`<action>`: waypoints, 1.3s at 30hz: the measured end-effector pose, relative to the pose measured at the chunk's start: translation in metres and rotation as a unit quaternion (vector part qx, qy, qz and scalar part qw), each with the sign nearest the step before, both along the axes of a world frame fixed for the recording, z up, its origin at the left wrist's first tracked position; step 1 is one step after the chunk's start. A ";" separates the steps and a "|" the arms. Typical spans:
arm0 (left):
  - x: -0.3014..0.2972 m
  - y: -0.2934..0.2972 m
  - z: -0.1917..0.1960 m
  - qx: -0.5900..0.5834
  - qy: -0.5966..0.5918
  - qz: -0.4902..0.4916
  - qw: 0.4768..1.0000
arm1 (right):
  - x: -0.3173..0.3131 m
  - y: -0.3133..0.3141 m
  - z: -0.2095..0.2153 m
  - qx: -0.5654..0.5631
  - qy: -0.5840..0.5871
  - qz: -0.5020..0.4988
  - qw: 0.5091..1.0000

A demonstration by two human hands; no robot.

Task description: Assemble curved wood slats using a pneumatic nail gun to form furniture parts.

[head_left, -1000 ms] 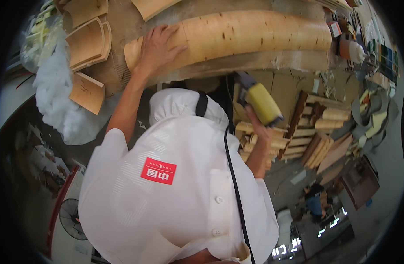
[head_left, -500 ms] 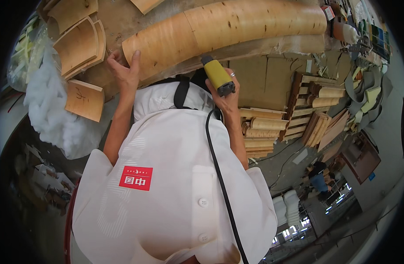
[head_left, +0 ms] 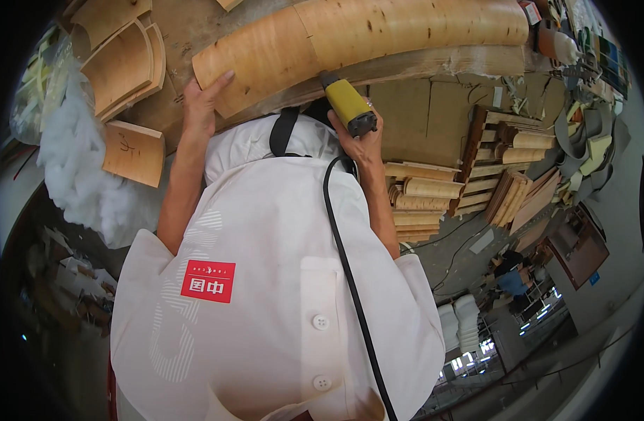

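A long curved plywood panel [head_left: 266, 67], made of pieces meeting at a seam, lies across the workbench in front of me. My left hand [head_left: 201, 105] grips its near left end, thumb on the top face and the other fingers hidden beneath or behind the edge. In my right hand [head_left: 364, 140] is a yellow corded power tool [head_left: 350, 105] with black ends, its exact kind unclear. The tool's front end is close to the panel's near edge; whether they touch I cannot tell. From the tool's side a black cord [head_left: 341, 245] runs down over my white shirt.
Curved plywood pieces [head_left: 118, 67] lie stacked at the left, with another marked piece [head_left: 134, 151] nearer me. White fluffy stuffing [head_left: 83, 168] hangs beside them. On the right stand stacked curved boards [head_left: 420, 200] and a wooden pallet [head_left: 480, 161]. A bottle [head_left: 557, 45] sits at the far right.
My left hand has shifted from the panel's end, fingers spread, to a grip with the thumb laid on its face. The tool stays in my right hand, its front end nearer the panel's edge.
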State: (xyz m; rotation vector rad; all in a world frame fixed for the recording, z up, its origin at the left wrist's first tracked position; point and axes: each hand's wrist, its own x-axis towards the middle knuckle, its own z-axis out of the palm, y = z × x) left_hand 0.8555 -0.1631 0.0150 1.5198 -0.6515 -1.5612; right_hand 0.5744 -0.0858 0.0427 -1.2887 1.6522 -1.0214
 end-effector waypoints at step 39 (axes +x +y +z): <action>-0.005 -0.001 -0.004 -0.054 0.022 -0.018 0.998 | 0.010 -0.005 0.005 0.037 0.009 -0.005 0.999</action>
